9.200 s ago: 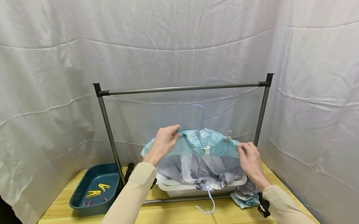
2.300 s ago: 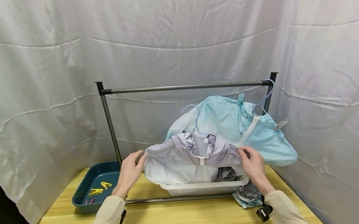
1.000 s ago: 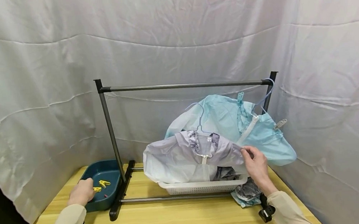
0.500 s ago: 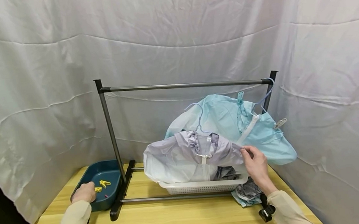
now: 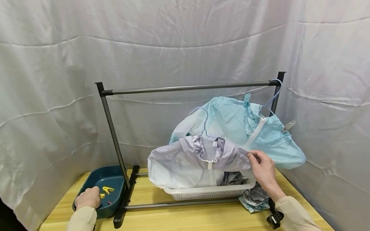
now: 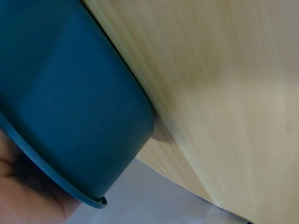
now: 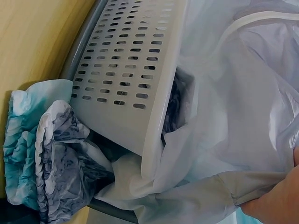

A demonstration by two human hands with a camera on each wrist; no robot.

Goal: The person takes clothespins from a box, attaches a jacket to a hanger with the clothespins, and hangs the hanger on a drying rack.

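Observation:
My right hand (image 5: 264,171) pinches the shoulder of a lilac and white zip jacket (image 5: 183,164), which is on a pale blue hanger (image 5: 204,123) over a white basket (image 5: 209,193). In the right wrist view, thumb and fingers (image 7: 273,203) show only at the edge, on the cloth. My left hand (image 5: 88,198) reaches into the dark blue tub (image 5: 105,212) on the left, beside yellow clothespins (image 5: 107,190). Its fingertips are hidden by the hand itself and, in the left wrist view, by the tub's wall (image 6: 74,107).
A light blue jacket (image 5: 228,115) hangs from the right end of a metal rack (image 5: 185,88), with a pale clothespin (image 5: 288,126) on its shoulder. Bunched cuffs (image 5: 254,198) lie at the basket's right. The rack's black foot (image 5: 123,207) stands beside the tub.
The light blue jacket, earlier held by both hands, now hangs on the rack. My left hand has let go of the lilac jacket and moved left into the tub; my right keeps its pinch.

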